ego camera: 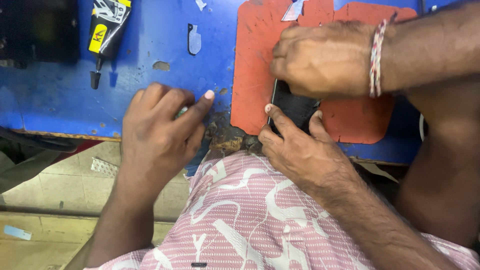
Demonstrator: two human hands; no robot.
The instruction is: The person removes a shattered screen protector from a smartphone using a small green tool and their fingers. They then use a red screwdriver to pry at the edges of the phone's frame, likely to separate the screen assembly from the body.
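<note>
Repair workshop: scuffed blue workbench (60,100), glue tube (106,30)

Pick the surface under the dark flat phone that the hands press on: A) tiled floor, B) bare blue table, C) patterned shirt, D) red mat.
D: the phone lies on the red mat, with the person's right hand at its lower edge and a co-worker's hand on top.

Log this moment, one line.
left hand: curled on blue bench | right hand: touching dark flat phone | co-worker's hand: atop phone
</note>
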